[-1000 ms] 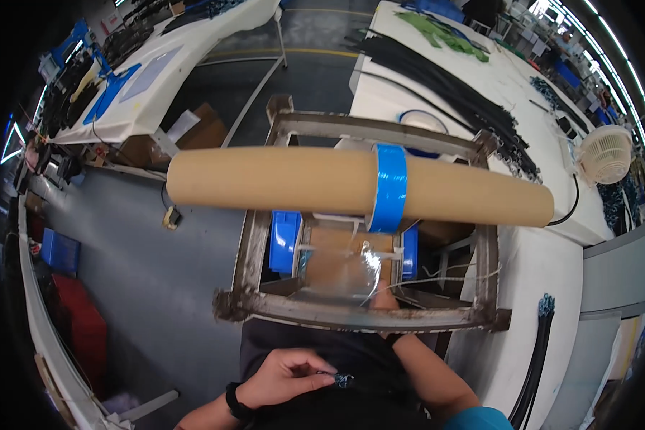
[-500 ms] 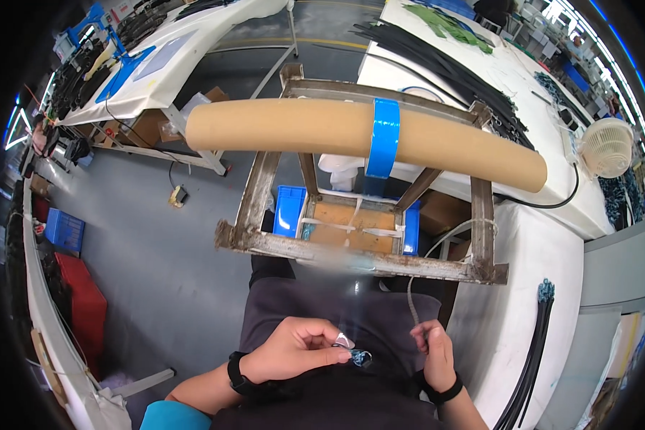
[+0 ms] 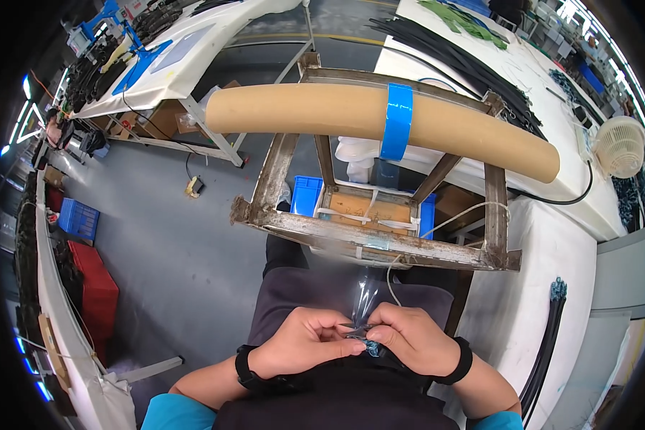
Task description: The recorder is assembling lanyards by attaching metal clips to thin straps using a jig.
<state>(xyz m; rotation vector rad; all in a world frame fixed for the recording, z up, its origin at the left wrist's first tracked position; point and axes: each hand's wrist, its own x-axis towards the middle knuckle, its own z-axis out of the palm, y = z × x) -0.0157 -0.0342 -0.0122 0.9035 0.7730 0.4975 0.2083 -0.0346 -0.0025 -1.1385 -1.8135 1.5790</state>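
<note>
My two hands meet over my lap. My left hand (image 3: 309,340) is closed, thumb and forefinger pinching a small teal-and-black patterned end (image 3: 372,348); any length behind it is lost against my dark clothing. My right hand (image 3: 414,340) is closed beside it, fingertips at the lower end of a clear plastic film strip (image 3: 365,292). This strip narrows down to the fingers from a rusty metal frame (image 3: 380,240). A small dark pointed piece shows between the fingertips, too small to name. A pale cord (image 3: 392,276) hangs from the frame behind my right hand.
Across the frame lies a brown cardboard tube (image 3: 294,111) with a blue band (image 3: 397,122). To the right, a white-covered table (image 3: 530,244) bears black strips with teal tips (image 3: 557,290) and a pale fan (image 3: 618,147). A red box (image 3: 93,287) and blue crate (image 3: 79,218) stand left.
My right hand has come left and up from the hanging cord to meet my left hand, and its fingers have closed at the film. The view has shifted, so the frame sits further right.
</note>
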